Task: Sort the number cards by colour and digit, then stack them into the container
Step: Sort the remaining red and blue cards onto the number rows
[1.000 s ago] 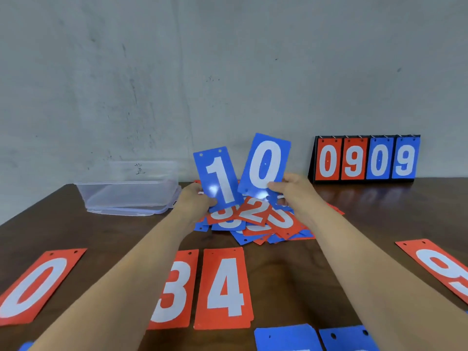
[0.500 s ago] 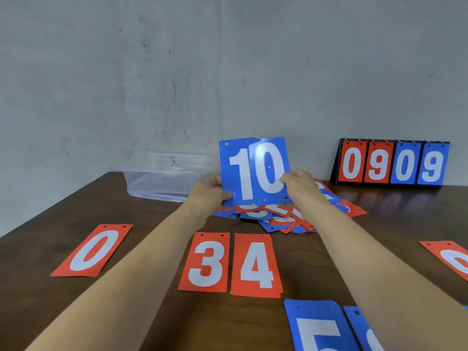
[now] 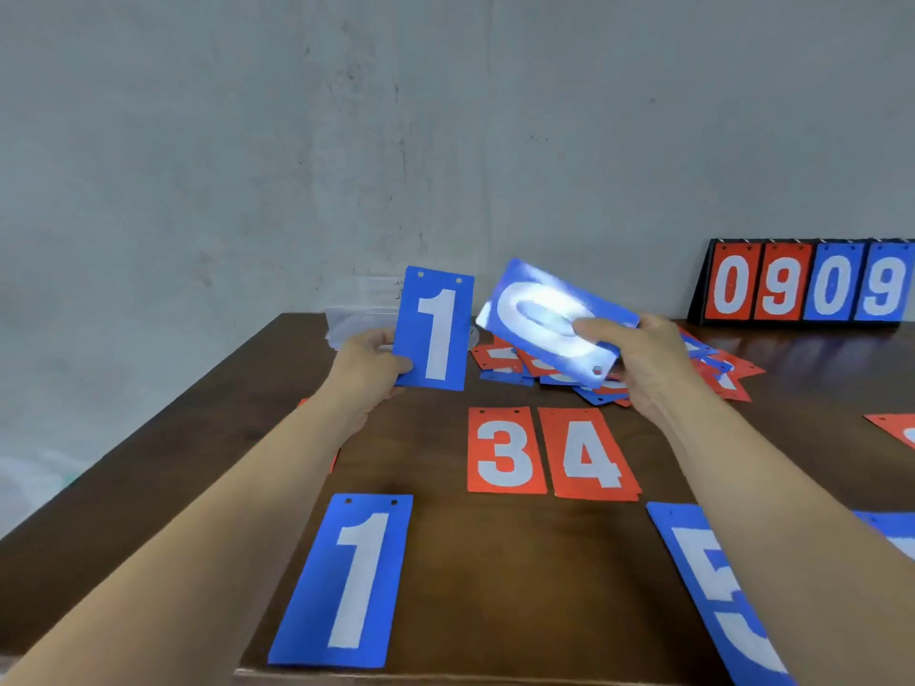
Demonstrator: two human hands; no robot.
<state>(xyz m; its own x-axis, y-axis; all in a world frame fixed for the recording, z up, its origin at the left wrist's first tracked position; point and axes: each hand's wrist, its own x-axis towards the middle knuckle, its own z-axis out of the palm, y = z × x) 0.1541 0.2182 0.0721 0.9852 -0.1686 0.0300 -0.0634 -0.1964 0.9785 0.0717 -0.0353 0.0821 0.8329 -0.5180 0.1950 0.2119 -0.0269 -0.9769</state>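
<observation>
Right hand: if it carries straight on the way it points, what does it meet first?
Likely the blue 1 card in the left hand: the right hand points leftward, and its tilted blue 0 card leads close beside that card. Depth between them is unclear.

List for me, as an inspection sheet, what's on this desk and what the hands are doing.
Surface: dark wooden table, glossy.
Job's things: held blue 1 card upright; blue 0 card tilted, with glare on it; flat blue 1 card, red 3 card, red 4 card and blue 5 card lying face up; mixed red and blue pile behind them; clear container at the far edge, partly hidden.
Clutter: scoreboard reading 0909, far right.
Hands: left hand pinches the held blue 1 card; right hand grips the blue 0 card.
Cables: nothing seen.
Surroundings: grey wall.
</observation>
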